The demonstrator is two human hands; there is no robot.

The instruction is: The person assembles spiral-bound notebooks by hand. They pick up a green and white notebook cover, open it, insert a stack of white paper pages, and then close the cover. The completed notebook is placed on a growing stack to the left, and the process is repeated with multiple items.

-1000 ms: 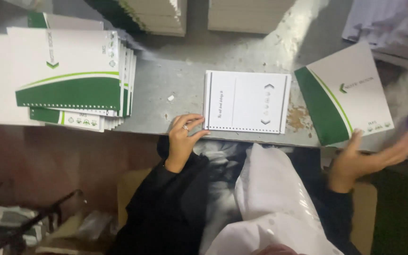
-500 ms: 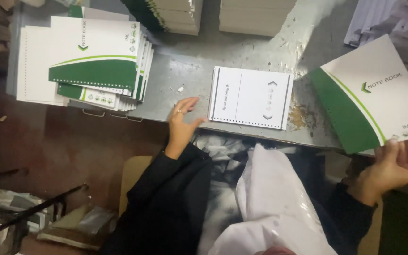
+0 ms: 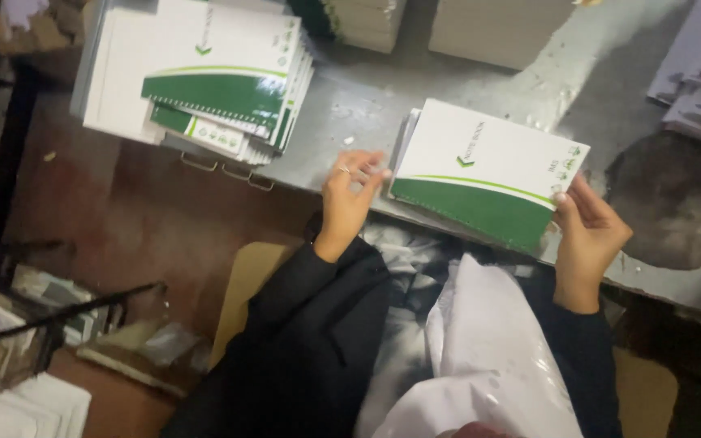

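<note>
The notebook [image 3: 488,166] lies between both hands on the tabletop [image 3: 350,113], long axis slanting, right hand [image 3: 590,231] pinching its right edge, left hand [image 3: 349,195] loosely open beside its left edge.

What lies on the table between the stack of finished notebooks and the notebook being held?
In the head view, only bare grey table separates the stack of notebooks from the green-and-white notebook; the left hand is at its near edge.

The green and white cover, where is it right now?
In the head view, centre-right: the cover lies on the grey table between both hands, right hand gripping its right edge.
</note>
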